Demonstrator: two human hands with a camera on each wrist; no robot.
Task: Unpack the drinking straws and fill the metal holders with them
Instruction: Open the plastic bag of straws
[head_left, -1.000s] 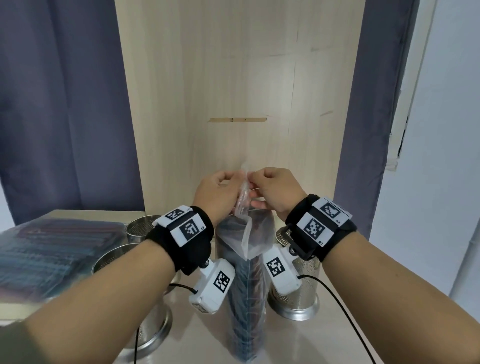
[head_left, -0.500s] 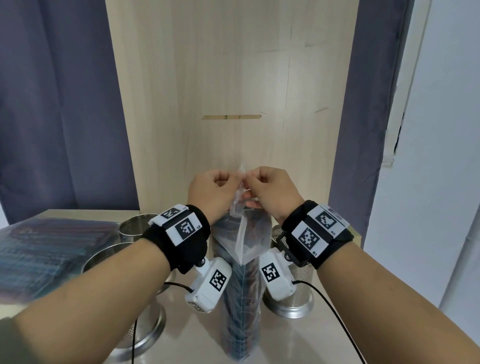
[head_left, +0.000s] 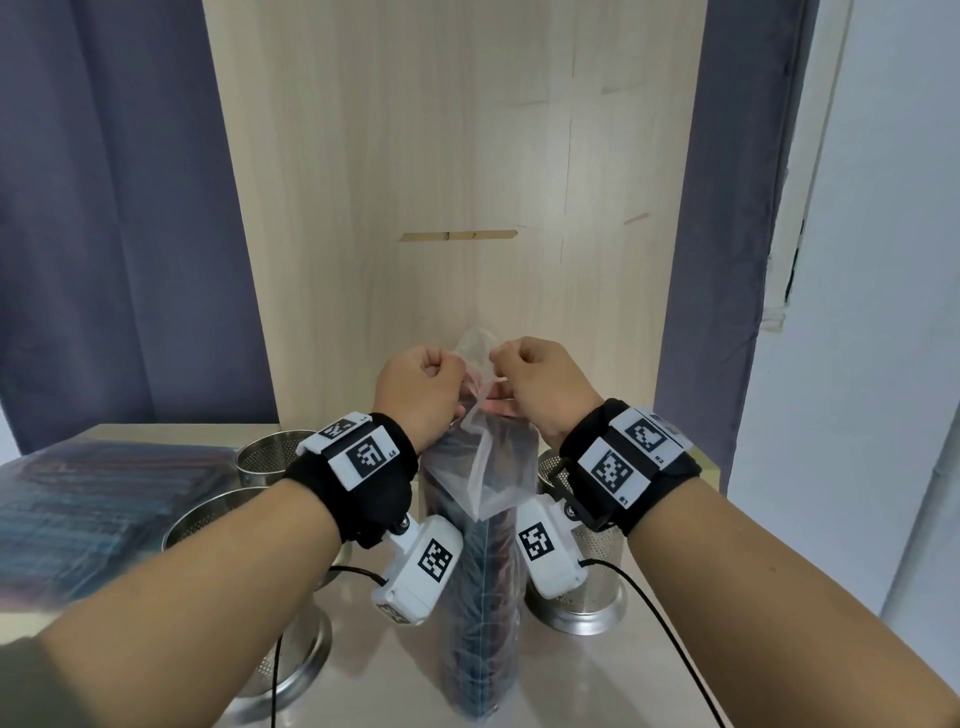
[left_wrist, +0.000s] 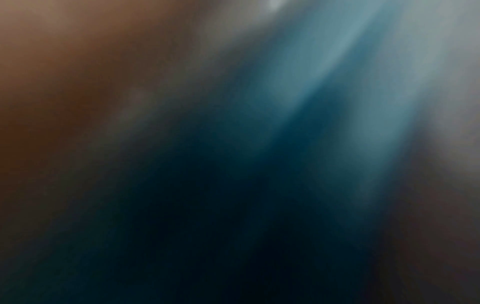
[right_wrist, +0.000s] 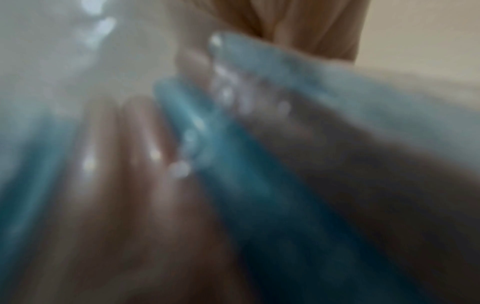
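Observation:
A clear plastic bag of dark drinking straws (head_left: 480, 597) stands upright on the table in the head view. My left hand (head_left: 423, 387) and my right hand (head_left: 537, 387) both pinch the bag's crumpled top (head_left: 475, 345) from either side, fists close together. Three perforated metal holders show: one (head_left: 270, 457) behind my left wrist, one (head_left: 218, 525) under my left forearm, one (head_left: 587, 582) below my right wrist. The left wrist view is a dark blur. In the right wrist view, blurred blue straws (right_wrist: 228, 156) fill the frame close up.
A flat pack of more coloured straws (head_left: 88, 514) lies at the table's left. A pale wooden panel (head_left: 457, 182) rises right behind the table, with purple curtains either side. The table edge (head_left: 701, 467) ends just right of the right holder.
Both hands have stayed at the bag's top and drawn very slightly apart, spreading the plastic between them. The bag still stands in the same spot.

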